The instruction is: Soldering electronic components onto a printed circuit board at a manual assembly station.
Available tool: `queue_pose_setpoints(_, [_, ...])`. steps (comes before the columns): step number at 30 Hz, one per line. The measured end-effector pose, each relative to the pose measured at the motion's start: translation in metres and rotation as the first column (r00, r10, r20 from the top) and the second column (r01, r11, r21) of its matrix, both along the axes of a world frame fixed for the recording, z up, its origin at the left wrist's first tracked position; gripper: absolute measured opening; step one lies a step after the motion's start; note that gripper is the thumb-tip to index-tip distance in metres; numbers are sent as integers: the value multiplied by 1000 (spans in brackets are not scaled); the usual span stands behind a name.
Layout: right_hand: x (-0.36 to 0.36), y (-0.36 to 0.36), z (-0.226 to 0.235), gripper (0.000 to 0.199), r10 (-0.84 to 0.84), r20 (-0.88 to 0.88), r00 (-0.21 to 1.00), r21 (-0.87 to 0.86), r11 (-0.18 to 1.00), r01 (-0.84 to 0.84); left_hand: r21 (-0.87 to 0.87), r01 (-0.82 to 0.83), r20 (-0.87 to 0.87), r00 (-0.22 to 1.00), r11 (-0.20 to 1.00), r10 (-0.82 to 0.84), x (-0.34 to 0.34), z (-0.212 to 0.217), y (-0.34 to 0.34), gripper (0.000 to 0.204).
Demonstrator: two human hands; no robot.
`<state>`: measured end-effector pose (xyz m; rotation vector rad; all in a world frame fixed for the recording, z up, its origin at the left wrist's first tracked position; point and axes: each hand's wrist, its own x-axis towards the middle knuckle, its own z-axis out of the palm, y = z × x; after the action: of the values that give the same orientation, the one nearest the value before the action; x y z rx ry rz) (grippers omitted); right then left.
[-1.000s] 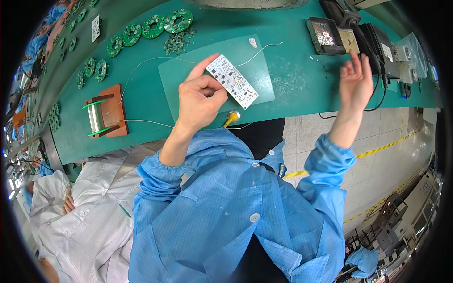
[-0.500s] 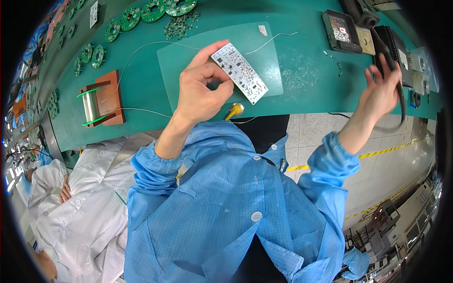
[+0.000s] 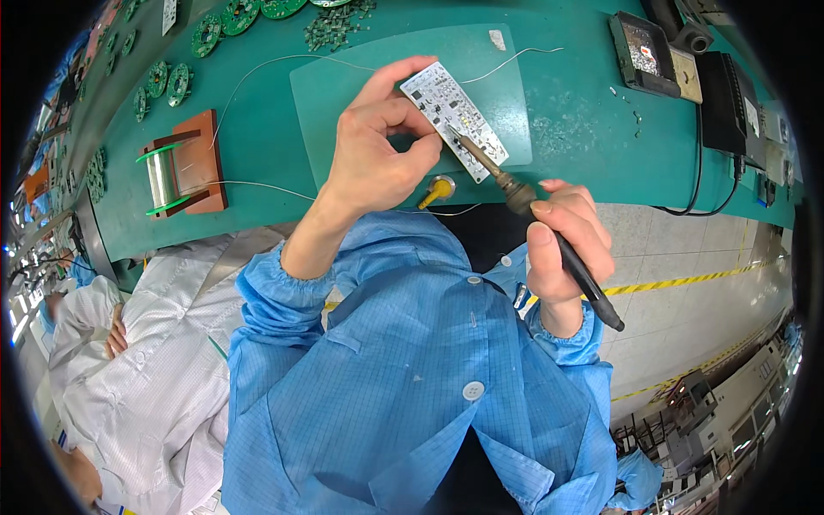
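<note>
My left hand (image 3: 378, 150) grips a white circuit board (image 3: 463, 116) by its left edge, tilted above a translucent mat (image 3: 326, 103). Small dark parts dot the board's face. My right hand (image 3: 571, 240) is closed around the black handle of a soldering iron (image 3: 518, 194). Its slim metal tip reaches over the middle of the board; whether it touches cannot be made out. A thin solder wire (image 3: 283, 57) runs behind my left hand and the board, and its free end (image 3: 524, 53) comes out on the right; I cannot tell if my fingers pinch it.
A solder spool (image 3: 161, 180) sits on a brown stand (image 3: 202, 163) at the left. Round green boards (image 3: 206, 34) and a pile of small parts (image 3: 335, 30) lie far left. At the far right are a black tray (image 3: 642, 56) and a black box (image 3: 730, 107). A co-worker's white sleeve (image 3: 86, 326) is at the left.
My right hand has come from the far right to the board, bringing the soldering iron with it and closing around its handle. The board has shifted slightly up and right in the picture.
</note>
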<state>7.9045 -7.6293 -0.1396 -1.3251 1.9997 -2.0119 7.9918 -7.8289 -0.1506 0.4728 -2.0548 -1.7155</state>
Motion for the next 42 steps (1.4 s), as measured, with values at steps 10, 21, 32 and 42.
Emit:
queue_pose_setpoints(10, [-2, -4, 10, 13, 15, -81, 997, 50, 999, -11, -2, 14, -3, 1000, 1000, -14, 2, 0, 0, 4])
queue_pose_setpoints(21, [-1, -6, 16, 12, 1, -109, 994, 99, 995, 10, -77, 25, -4, 1000, 997, -26, 1, 1, -2, 4])
queue_pose_setpoints(32, [7, -2, 10, 14, 9, -134, 991, 115, 993, 6, -77, 68, 36, 997, 995, -66, 2, 4, 0, 5])
queue_pose_setpoints(42, [11, 1, 0, 16, -20, -131, 991, 93, 995, 32, -81, 54, 33, 998, 995, -52, -1, 4, 2, 6])
